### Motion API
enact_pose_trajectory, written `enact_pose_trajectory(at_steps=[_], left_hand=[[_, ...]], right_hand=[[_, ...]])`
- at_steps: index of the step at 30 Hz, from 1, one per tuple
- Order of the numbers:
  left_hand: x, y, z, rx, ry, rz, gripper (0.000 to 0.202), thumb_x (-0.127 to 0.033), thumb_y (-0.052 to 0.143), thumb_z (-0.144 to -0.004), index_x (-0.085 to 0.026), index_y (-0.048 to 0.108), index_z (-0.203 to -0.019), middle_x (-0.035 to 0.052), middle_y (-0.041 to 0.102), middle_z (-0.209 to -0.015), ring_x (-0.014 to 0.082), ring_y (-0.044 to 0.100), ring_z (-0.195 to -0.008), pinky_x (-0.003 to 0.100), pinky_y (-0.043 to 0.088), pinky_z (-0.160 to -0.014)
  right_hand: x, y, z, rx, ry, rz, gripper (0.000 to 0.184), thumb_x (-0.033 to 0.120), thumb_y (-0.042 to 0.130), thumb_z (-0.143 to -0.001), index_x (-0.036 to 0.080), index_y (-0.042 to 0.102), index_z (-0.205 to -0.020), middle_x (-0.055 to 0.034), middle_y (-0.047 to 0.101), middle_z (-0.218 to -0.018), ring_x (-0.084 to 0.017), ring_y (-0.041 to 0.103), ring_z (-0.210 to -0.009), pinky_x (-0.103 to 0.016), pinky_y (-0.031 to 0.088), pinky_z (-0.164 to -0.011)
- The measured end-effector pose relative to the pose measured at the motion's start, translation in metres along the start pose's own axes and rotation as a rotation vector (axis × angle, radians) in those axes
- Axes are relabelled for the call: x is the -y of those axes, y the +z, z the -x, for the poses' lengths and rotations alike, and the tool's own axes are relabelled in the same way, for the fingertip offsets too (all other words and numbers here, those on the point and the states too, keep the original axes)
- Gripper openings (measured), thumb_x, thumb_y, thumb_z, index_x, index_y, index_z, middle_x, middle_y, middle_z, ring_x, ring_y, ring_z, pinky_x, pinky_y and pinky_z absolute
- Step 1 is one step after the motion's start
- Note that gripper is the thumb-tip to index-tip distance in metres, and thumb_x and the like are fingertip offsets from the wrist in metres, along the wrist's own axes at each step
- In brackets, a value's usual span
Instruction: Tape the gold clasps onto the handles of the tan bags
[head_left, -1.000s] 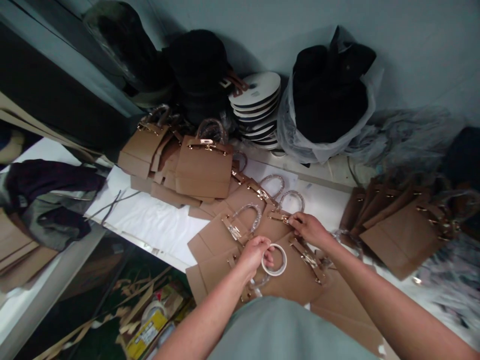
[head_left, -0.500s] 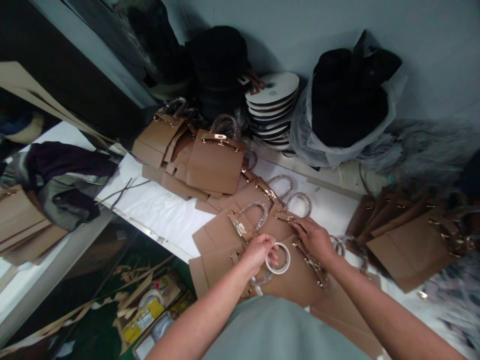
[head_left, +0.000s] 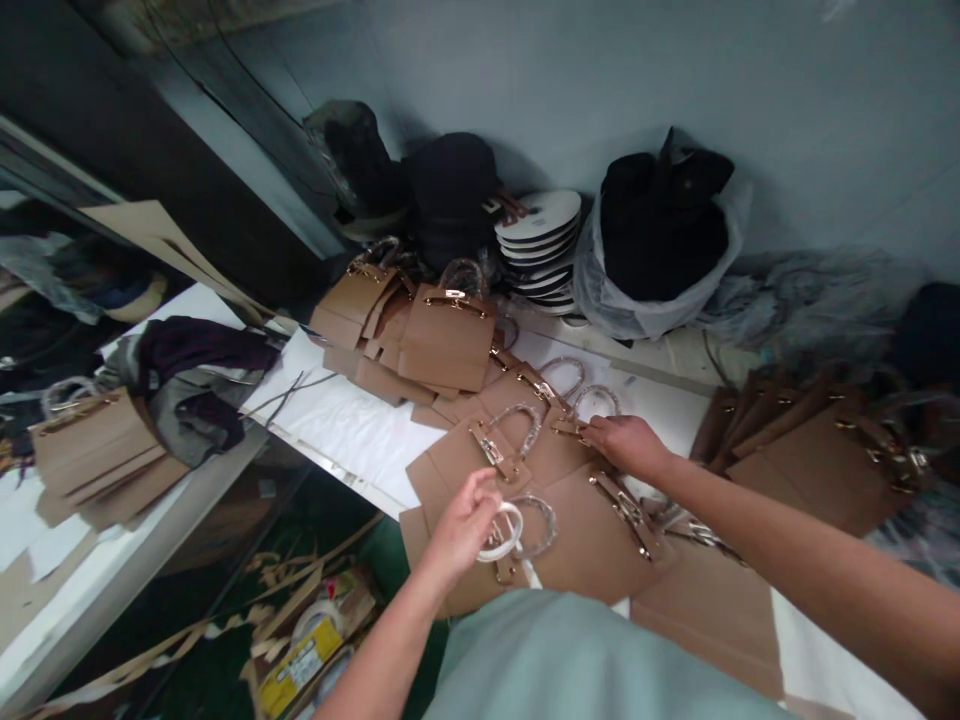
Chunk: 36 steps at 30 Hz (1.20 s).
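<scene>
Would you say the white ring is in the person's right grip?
No, the left grip holds the white ring, while the right grip is at a gold clasp.

Place: bag workshop
White desk: many flat brown bags with gold metal clasps
Back edge: stacked round white spools
Below front edge: tan scrap strips

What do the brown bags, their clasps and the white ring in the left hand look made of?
Brown bags: perhaps leather or faux leather; smooth, matte, stiff-looking panels.
Clasps: likely metal, polished and gold-toned, with bright glints.
White ring: possibly paper tape; pale, narrow band, too blurred to confirm.
</scene>
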<state>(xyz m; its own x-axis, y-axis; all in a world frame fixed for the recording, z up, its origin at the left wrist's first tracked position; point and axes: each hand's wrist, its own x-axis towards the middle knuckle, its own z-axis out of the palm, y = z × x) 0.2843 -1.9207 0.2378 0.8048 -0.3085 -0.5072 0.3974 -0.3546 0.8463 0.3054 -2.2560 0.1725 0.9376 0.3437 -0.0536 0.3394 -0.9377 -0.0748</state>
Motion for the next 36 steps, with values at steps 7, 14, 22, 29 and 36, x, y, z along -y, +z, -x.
enact_pose_trajectory(at_steps=[7,14,22,29,36], left_hand=[[0.035,-0.079,0.018,-0.113,0.005,-0.997,0.06,-0.055,0.039,-0.097,-0.019,0.058,-0.141,0.0175,0.071,-0.128,0.0353,0.063,-0.123,0.044,0.046,-0.101],[0.034,-0.089,-0.026,0.011,0.149,-1.251,0.044,-0.047,0.062,-0.085,-0.025,0.068,-0.123,0.0117,0.065,-0.128,0.0315,0.068,-0.107,0.039,0.048,-0.09],[0.041,-0.091,-0.052,0.122,0.224,-1.187,0.016,-0.031,0.073,-0.071,-0.021,0.062,-0.077,0.0025,0.064,-0.092,0.022,0.065,-0.084,0.03,0.043,-0.073],[0.003,-0.141,-0.074,0.172,0.307,-0.95,0.026,-0.044,0.066,-0.078,-0.022,0.056,-0.07,-0.0059,0.055,-0.064,0.0153,0.054,-0.066,0.025,0.038,-0.062],[-0.01,-0.155,-0.149,0.088,0.319,-0.894,0.025,-0.044,0.07,-0.071,-0.022,0.059,-0.071,-0.0003,0.066,-0.076,0.0219,0.061,-0.082,0.031,0.042,-0.076]], right_hand=[[0.1,0.009,0.098,-0.237,0.539,-0.804,0.032,0.048,0.053,-0.092,0.025,0.07,-0.107,-0.0057,0.075,-0.099,-0.025,0.068,-0.086,-0.035,0.05,-0.077],[0.206,0.074,0.155,0.008,0.867,-1.602,0.048,0.059,0.07,-0.072,0.024,0.075,-0.104,-0.0046,0.077,-0.085,-0.029,0.071,-0.083,-0.04,0.053,-0.077],[0.257,0.057,0.073,-0.161,1.015,-1.833,0.043,0.056,0.078,-0.061,0.02,0.066,-0.082,-0.0003,0.07,-0.069,-0.019,0.064,-0.071,-0.029,0.045,-0.064],[0.254,0.011,0.035,-0.492,0.97,-1.753,0.042,0.058,0.071,-0.074,0.021,0.066,-0.093,-0.0055,0.075,-0.083,-0.022,0.068,-0.079,-0.031,0.05,-0.067],[0.267,0.032,-0.017,-0.566,1.293,-1.945,0.05,0.046,0.083,-0.061,0.02,0.064,-0.099,-0.0087,0.076,-0.09,-0.023,0.07,-0.084,-0.035,0.054,-0.073]])
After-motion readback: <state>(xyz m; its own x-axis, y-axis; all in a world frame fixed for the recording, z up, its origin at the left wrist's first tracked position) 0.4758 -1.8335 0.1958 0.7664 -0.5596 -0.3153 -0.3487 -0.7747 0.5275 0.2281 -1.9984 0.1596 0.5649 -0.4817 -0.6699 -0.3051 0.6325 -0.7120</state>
